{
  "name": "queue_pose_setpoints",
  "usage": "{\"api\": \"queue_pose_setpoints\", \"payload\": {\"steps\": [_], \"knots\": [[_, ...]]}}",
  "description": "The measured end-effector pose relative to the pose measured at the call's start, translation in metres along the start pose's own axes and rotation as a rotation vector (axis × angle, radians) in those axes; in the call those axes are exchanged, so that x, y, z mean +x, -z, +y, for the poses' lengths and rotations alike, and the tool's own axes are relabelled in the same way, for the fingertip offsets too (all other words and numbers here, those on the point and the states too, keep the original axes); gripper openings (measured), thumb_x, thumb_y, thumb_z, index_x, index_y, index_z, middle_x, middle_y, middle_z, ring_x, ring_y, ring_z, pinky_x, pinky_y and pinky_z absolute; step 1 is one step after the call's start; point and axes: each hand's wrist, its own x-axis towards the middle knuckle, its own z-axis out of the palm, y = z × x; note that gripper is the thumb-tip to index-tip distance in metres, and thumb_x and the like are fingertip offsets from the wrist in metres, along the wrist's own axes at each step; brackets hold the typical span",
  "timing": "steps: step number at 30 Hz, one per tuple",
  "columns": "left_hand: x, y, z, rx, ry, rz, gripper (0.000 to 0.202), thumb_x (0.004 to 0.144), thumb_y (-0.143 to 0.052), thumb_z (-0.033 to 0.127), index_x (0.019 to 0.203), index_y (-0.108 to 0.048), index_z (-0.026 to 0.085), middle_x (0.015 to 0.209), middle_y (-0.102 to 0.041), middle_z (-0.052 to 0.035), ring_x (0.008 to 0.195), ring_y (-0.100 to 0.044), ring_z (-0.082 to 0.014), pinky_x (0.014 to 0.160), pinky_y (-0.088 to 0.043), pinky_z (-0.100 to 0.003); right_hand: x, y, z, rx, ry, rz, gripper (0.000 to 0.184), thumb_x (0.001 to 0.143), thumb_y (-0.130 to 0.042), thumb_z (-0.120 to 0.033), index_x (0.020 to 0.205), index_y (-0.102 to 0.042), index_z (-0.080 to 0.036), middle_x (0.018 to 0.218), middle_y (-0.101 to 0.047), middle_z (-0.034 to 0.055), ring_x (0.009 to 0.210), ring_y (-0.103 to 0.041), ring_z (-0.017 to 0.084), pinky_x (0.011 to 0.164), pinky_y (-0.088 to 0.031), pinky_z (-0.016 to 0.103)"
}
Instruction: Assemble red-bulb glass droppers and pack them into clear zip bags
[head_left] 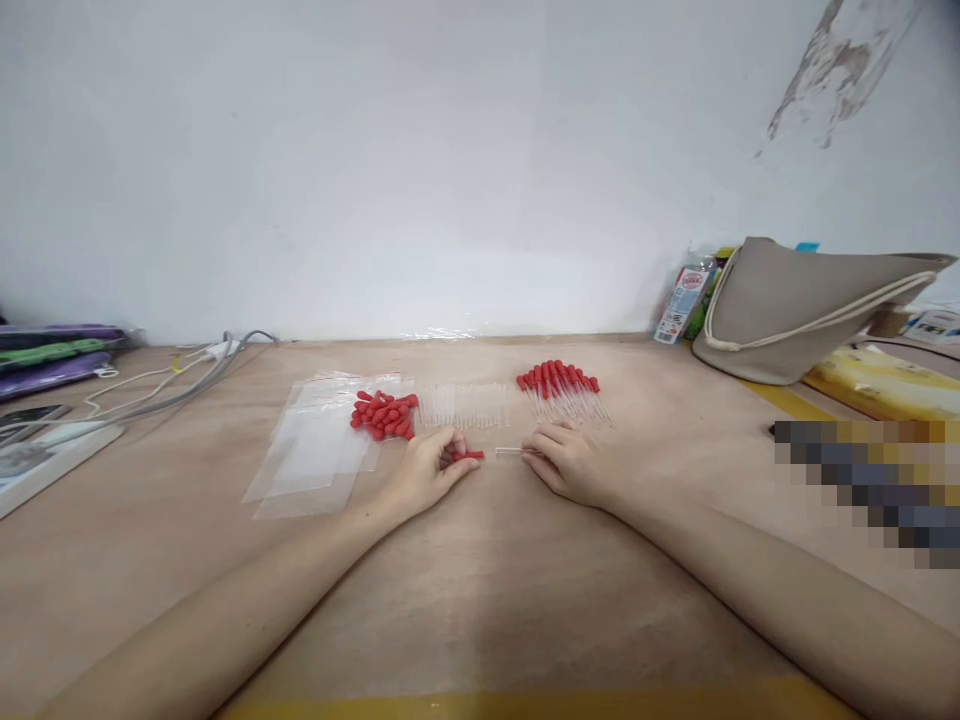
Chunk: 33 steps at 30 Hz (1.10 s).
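My left hand [433,468] pinches a red rubber dropper bulb [472,455], its narrow neck pointing right. Opposite it, my right hand [564,462] is closed on a clear glass dropper tube [508,451] whose end points left at the bulb. A small gap separates the two. Behind my left hand lies a pile of red rubber bulbs [384,414]. A row of clear glass tubes [465,403] rests just beyond both hands. Past my right hand, several droppers with red bulbs [559,378] fitted on their tubes lie side by side.
Clear plastic bags [311,450] lie flat at the left, partly under the bulb pile. Farther left are grey and white cables [187,375] and a white power strip [60,460]. A grey bag [810,310] and a clear labelled bottle [684,300] stand back right by the wall.
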Motion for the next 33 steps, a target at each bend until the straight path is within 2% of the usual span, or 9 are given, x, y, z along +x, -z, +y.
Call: {"api": "queue_pose_setpoints", "payload": {"steps": [2,4,6,12,17,24,30,33], "knots": [[-0.001,-0.003,-0.001,-0.011,-0.027,0.025,0.016,0.078,-0.057,0.028,0.087,-0.051,0.017,0.081,-0.062,-0.0022,0.072,-0.061,-0.0138,0.064,-0.052,-0.027,0.0,-0.001,-0.004,0.022,-0.01,0.014,0.017,0.087,-0.04,-0.022,0.084,-0.056,-0.017,0.076,-0.059,0.0043,0.074,-0.053,0.014,0.073,-0.036,0.029],[-0.002,-0.005,-0.003,0.003,-0.053,0.035,0.024,0.078,-0.057,0.027,0.1,-0.051,0.018,0.087,-0.063,-0.0037,0.078,-0.061,-0.0144,0.069,-0.052,-0.028,0.0,-0.001,-0.007,0.03,-0.016,0.019,0.017,0.087,-0.039,-0.022,0.086,-0.056,-0.017,0.077,-0.06,0.0042,0.075,-0.054,0.014,0.074,-0.035,0.029],[-0.002,-0.005,-0.003,0.037,-0.07,0.048,0.028,0.079,-0.057,0.028,0.104,-0.051,0.018,0.091,-0.063,-0.0048,0.08,-0.061,-0.0148,0.071,-0.052,-0.029,0.0,-0.001,-0.01,0.03,-0.017,0.023,0.017,0.087,-0.039,-0.022,0.087,-0.056,-0.017,0.077,-0.06,0.0042,0.075,-0.054,0.014,0.075,-0.035,0.03],[-0.002,-0.004,0.004,0.119,-0.192,0.029,0.018,0.083,-0.051,0.026,0.098,-0.059,0.02,0.1,-0.062,-0.005,0.091,-0.058,-0.017,0.08,-0.048,-0.031,0.001,-0.002,-0.013,0.053,-0.008,0.048,0.019,0.088,-0.039,-0.023,0.085,-0.056,-0.017,0.073,-0.059,0.0035,0.071,-0.052,0.014,0.075,-0.034,0.03],[-0.004,-0.005,0.005,0.121,-0.21,0.004,0.015,0.084,-0.05,0.026,0.088,-0.064,0.02,0.08,-0.066,-0.0014,0.073,-0.06,-0.014,0.067,-0.047,-0.026,0.002,0.0,-0.014,0.126,0.007,0.003,0.019,0.087,-0.039,-0.022,0.082,-0.057,-0.017,0.073,-0.057,0.0031,0.067,-0.05,0.012,0.071,-0.034,0.028],[-0.007,-0.007,0.002,0.12,-0.321,-0.048,0.016,0.086,-0.048,0.024,0.087,-0.063,0.018,0.077,-0.065,-0.0014,0.069,-0.057,-0.0122,0.065,-0.044,-0.023,0.004,0.001,-0.009,0.201,0.041,-0.02,0.018,0.087,-0.043,-0.022,0.086,-0.06,-0.019,0.077,-0.061,0.0021,0.068,-0.052,0.011,0.072,-0.031,0.029],[-0.008,-0.007,0.0,0.102,-0.339,-0.113,0.017,0.086,-0.047,0.024,0.086,-0.063,0.017,0.078,-0.065,-0.0017,0.071,-0.058,-0.0113,0.065,-0.043,-0.021,0.007,0.003,-0.006,0.122,0.097,-0.028,0.019,0.086,-0.043,-0.019,0.084,-0.062,-0.02,0.079,-0.062,0.0015,0.065,-0.05,0.01,0.071,-0.026,0.029],[-0.008,-0.007,-0.001,0.132,-0.328,-0.103,0.016,0.086,-0.048,0.025,0.086,-0.062,0.018,0.076,-0.065,-0.0013,0.069,-0.057,-0.0111,0.064,-0.042,-0.021,0.007,0.007,-0.009,0.029,0.104,-0.011,0.02,0.084,-0.043,-0.015,0.083,-0.062,-0.019,0.078,-0.061,0.0017,0.064,-0.048,0.01,0.07,-0.023,0.03]]}}
